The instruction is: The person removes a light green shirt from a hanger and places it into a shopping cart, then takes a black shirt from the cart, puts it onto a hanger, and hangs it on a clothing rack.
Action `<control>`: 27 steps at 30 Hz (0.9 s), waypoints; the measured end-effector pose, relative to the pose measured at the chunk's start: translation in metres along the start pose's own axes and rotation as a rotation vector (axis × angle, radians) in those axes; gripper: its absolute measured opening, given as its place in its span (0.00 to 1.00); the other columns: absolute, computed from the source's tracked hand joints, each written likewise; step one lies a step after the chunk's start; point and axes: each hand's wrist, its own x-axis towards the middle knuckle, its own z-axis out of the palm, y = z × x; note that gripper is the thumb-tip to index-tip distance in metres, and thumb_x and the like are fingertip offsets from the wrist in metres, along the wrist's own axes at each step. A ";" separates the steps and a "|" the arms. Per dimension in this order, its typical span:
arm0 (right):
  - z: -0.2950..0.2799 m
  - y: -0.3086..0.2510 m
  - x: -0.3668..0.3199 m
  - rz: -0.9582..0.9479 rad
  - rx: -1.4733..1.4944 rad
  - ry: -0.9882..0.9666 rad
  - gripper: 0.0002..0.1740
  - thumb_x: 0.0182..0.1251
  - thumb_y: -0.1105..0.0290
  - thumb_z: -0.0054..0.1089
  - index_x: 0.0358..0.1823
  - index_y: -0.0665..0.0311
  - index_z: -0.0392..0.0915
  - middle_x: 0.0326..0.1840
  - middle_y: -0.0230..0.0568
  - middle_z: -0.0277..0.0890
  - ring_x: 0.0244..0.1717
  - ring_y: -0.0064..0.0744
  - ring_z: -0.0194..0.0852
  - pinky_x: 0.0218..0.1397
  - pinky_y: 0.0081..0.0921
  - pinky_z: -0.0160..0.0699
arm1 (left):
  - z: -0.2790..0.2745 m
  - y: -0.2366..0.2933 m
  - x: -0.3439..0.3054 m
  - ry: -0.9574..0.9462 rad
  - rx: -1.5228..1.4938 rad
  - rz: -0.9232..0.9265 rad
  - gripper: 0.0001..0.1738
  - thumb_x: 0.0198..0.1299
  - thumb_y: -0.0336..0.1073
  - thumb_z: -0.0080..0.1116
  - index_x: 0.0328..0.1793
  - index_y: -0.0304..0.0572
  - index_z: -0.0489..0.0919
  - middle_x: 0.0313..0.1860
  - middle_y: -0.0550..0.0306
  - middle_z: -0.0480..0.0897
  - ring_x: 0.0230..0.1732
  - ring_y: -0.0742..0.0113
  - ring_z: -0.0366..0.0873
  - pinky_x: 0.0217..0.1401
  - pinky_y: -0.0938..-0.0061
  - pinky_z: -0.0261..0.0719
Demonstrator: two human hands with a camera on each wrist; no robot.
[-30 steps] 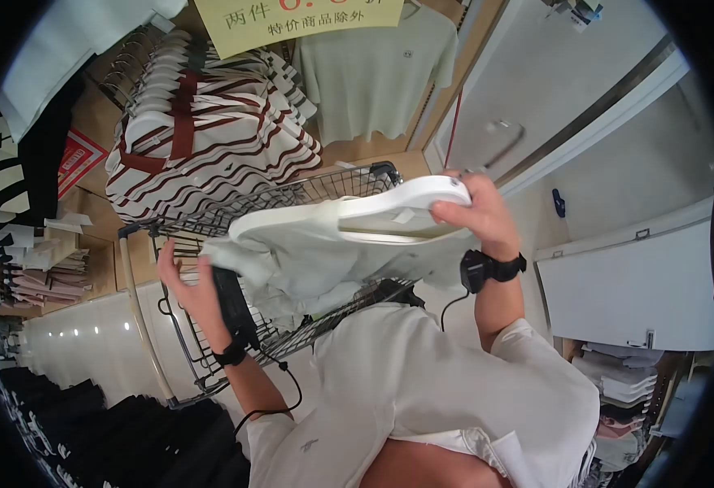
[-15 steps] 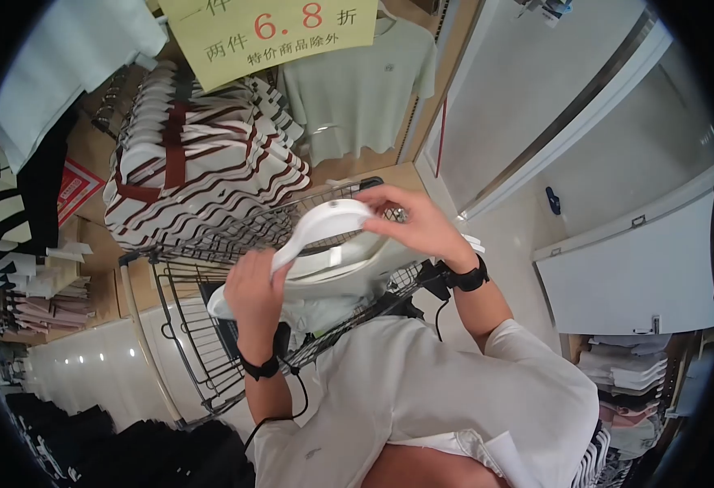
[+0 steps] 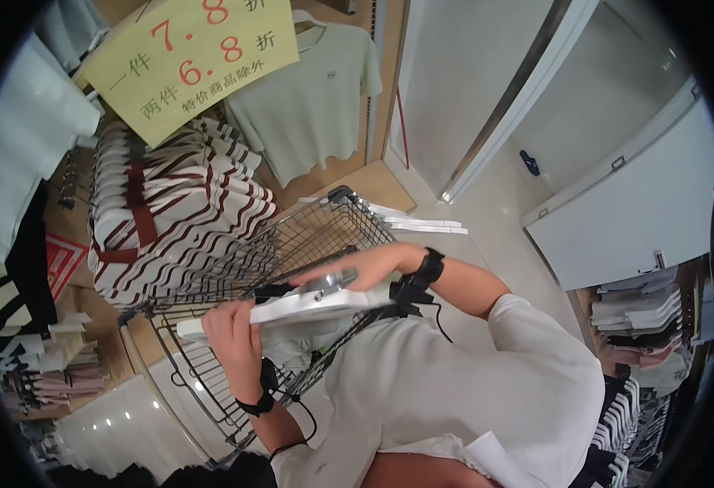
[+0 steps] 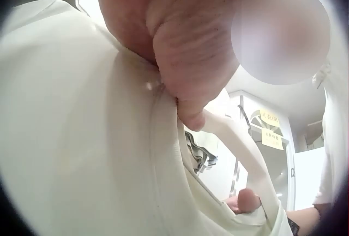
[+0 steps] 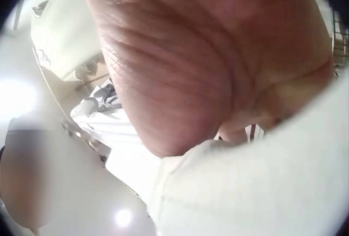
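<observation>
A pale T-shirt (image 5: 262,187) hangs on a white hanger (image 3: 316,305), held low over a wire shopping cart (image 3: 349,207). At the hanger's left end my left hand (image 3: 235,342) grips it, the thumb on the shirt's collar edge in the left wrist view. My right hand (image 3: 365,264) lies across the far side, near the hanger's metal hook part. Its fingertip (image 4: 246,199) shows beside the collar in the left wrist view, and the palm is over the cloth in the right wrist view. Most right fingers are hidden behind the shirt.
Striped shirts (image 3: 186,220) hang on a rack beyond the cart, under a yellow price sign (image 3: 202,61). A light green T-shirt (image 3: 308,98) hangs on the back wall. White hangers (image 3: 422,224) show beyond the cart's right end. A white door (image 3: 633,203) stands at the right.
My left hand came in from the left and took hold of the hanger. The right hand let go of the hanger's right end and moved left along it. The hanger tipped flatter and lower.
</observation>
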 end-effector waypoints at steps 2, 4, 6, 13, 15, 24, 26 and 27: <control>0.013 0.024 0.009 -0.084 -0.048 -0.007 0.44 0.70 0.51 0.55 0.80 0.62 0.49 0.79 0.49 0.53 0.78 0.43 0.50 0.79 0.35 0.47 | 0.004 0.006 0.000 -0.050 0.001 0.027 0.17 0.49 0.26 0.61 0.48 0.38 0.79 0.43 0.50 0.77 0.45 0.49 0.72 0.51 0.57 0.67; 0.012 0.055 0.015 -0.227 -0.146 -0.008 0.42 0.71 0.50 0.53 0.80 0.62 0.50 0.79 0.50 0.54 0.76 0.45 0.53 0.77 0.35 0.52 | 0.008 0.007 -0.006 -0.070 -0.008 0.060 0.19 0.48 0.28 0.63 0.49 0.39 0.79 0.43 0.51 0.77 0.45 0.50 0.73 0.52 0.56 0.68; 0.008 0.054 0.022 -0.099 -0.288 -0.055 0.39 0.75 0.48 0.49 0.78 0.65 0.54 0.76 0.50 0.60 0.71 0.44 0.61 0.72 0.33 0.61 | 0.009 0.010 -0.009 -0.080 -0.039 0.082 0.20 0.46 0.28 0.66 0.49 0.39 0.80 0.43 0.52 0.76 0.45 0.51 0.73 0.53 0.54 0.68; 0.012 0.068 0.041 0.210 -0.013 -0.022 0.30 0.77 0.53 0.46 0.70 0.66 0.65 0.58 0.42 0.75 0.53 0.30 0.76 0.50 0.29 0.80 | 0.013 0.005 -0.016 -0.017 -0.032 -0.001 0.18 0.48 0.27 0.65 0.48 0.39 0.80 0.44 0.51 0.76 0.46 0.49 0.74 0.55 0.53 0.69; 0.023 0.067 0.045 0.238 -0.009 0.021 0.29 0.75 0.56 0.49 0.69 0.68 0.67 0.58 0.42 0.75 0.55 0.29 0.72 0.55 0.29 0.76 | 0.013 0.009 -0.016 0.015 -0.087 0.007 0.19 0.48 0.28 0.65 0.49 0.39 0.80 0.44 0.50 0.76 0.46 0.48 0.74 0.55 0.53 0.69; -0.020 0.041 0.030 0.438 0.046 -0.255 0.34 0.74 0.42 0.48 0.53 0.72 0.77 0.46 0.35 0.80 0.45 0.23 0.72 0.51 0.25 0.73 | 0.003 -0.001 -0.025 0.065 -0.059 -0.101 0.22 0.41 0.23 0.67 0.47 0.40 0.80 0.42 0.52 0.78 0.44 0.50 0.75 0.52 0.55 0.71; -0.043 0.036 0.013 0.459 0.099 -0.279 0.33 0.73 0.42 0.50 0.52 0.70 0.78 0.43 0.33 0.80 0.42 0.20 0.73 0.47 0.23 0.74 | 0.004 -0.006 -0.033 0.089 -0.053 -0.147 0.23 0.40 0.21 0.67 0.47 0.40 0.80 0.41 0.53 0.78 0.44 0.50 0.75 0.52 0.56 0.71; -0.052 0.035 0.000 0.390 0.085 -0.234 0.29 0.71 0.46 0.56 0.52 0.68 0.77 0.43 0.33 0.80 0.41 0.19 0.74 0.45 0.23 0.75 | 0.004 -0.008 -0.036 0.110 -0.061 -0.171 0.23 0.39 0.20 0.67 0.46 0.39 0.80 0.41 0.53 0.78 0.44 0.51 0.75 0.52 0.57 0.71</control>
